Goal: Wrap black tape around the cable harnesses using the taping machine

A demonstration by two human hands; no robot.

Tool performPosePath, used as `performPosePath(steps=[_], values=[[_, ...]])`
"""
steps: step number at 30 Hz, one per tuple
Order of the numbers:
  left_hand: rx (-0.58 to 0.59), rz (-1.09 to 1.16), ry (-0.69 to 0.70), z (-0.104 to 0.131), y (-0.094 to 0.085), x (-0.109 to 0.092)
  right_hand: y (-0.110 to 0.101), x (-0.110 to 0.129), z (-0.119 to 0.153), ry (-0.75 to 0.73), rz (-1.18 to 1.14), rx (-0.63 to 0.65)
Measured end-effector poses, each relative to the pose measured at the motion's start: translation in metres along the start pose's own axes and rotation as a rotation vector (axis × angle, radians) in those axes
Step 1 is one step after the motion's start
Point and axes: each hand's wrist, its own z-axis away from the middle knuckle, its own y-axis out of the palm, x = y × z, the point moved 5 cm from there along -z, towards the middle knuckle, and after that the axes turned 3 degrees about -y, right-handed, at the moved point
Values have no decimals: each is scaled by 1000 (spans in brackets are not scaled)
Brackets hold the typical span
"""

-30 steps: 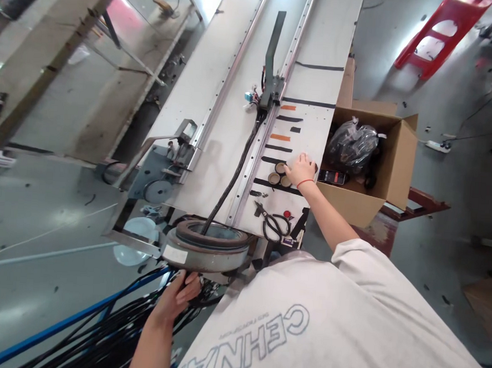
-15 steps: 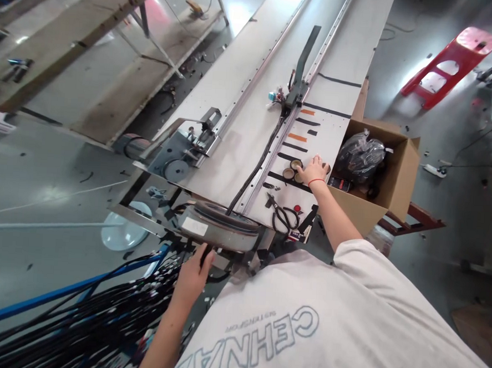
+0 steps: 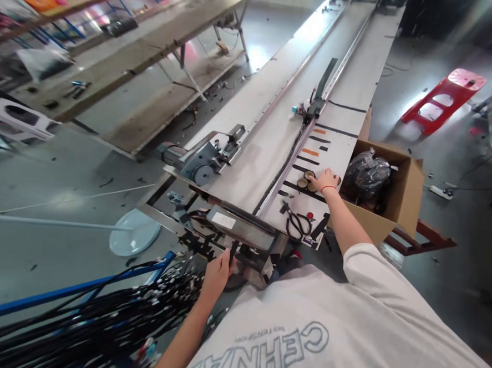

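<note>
My left hand (image 3: 219,272) is below the near end of the long white bench (image 3: 266,129), its fingers closed on a dark, thin length that looks like a black cable (image 3: 233,252). Part of that length is hidden by my fingers. My right hand (image 3: 326,180) rests with spread fingers on the bench's right side, its thumb side against several small tape rolls (image 3: 302,183). Black-handled scissors (image 3: 298,226) lie nearer to me. A black cable bundle (image 3: 286,167) runs along the metal rail to a dark clamp-like fixture (image 3: 316,107).
An open cardboard box (image 3: 410,188) with a bagged item stands right of the bench. Black and orange tape strips (image 3: 310,152) mark the bench. Many black cables (image 3: 96,313) hang by a blue bar at lower left. A red stool (image 3: 443,101) lies beyond.
The view has tilted up, so the bench and both hands appear shifted right and lower. My right hand stays by the tape rolls; my left hand still grips the black length.
</note>
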Motion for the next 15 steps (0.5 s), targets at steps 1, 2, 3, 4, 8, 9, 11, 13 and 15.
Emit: performPosePath(steps=[1,2,3,4,8,9,11,13,15], values=[[2,4,-11,2,0,6,0,0,0,3,5,4],[3,16,-26,4,1,13,-1,0,1,6,11,8],[2,37,-47,7,1,21,-1,0,2,6,17,12],[5,68,-69,10,1,29,-1,0,2,4,23,16],[60,196,-140,22,8,61,-12,-1,0,8,22,30],[76,219,-145,23,11,66,-18,-1,0,13,12,39],[92,238,-106,24,15,67,-32,3,7,8,-28,36],[92,232,-3,21,16,58,-46,14,33,-60,-121,-47],[77,222,103,17,14,45,-52,38,83,-213,-299,-157]])
